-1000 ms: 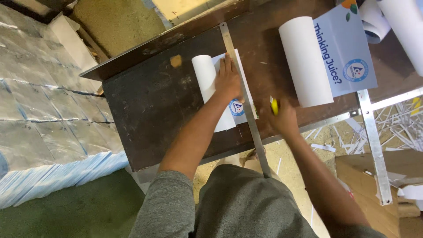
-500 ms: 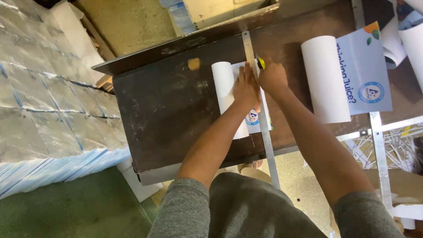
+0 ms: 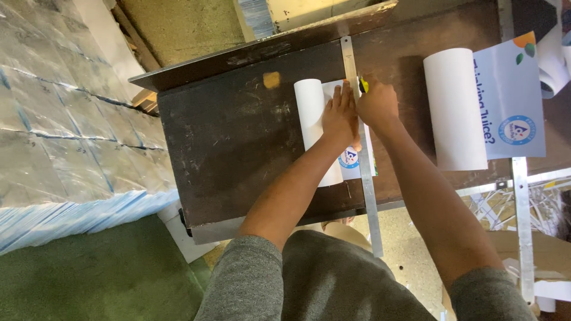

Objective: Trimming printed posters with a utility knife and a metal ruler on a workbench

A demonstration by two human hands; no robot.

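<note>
Right hand (image 3: 377, 106) farther up metal ruler (image 3: 360, 142), yellow knife (image 3: 363, 85) within fingers.

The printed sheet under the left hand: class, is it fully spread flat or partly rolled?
Partly rolled. The printed sheet lies flat under the left hand and metal ruler, but its left end curls into a white tube.

Even, soft daylight-like light, no hard shadows. Dark tabletop (image 3: 238, 137) reads dim with faint sheen; white paper rolls (image 3: 455, 107) near clipping. Plastic-wrapped stacks (image 3: 65, 131) on the left show mild glare. Focus mostly sharp, edges slightly soft and stretched.
</note>
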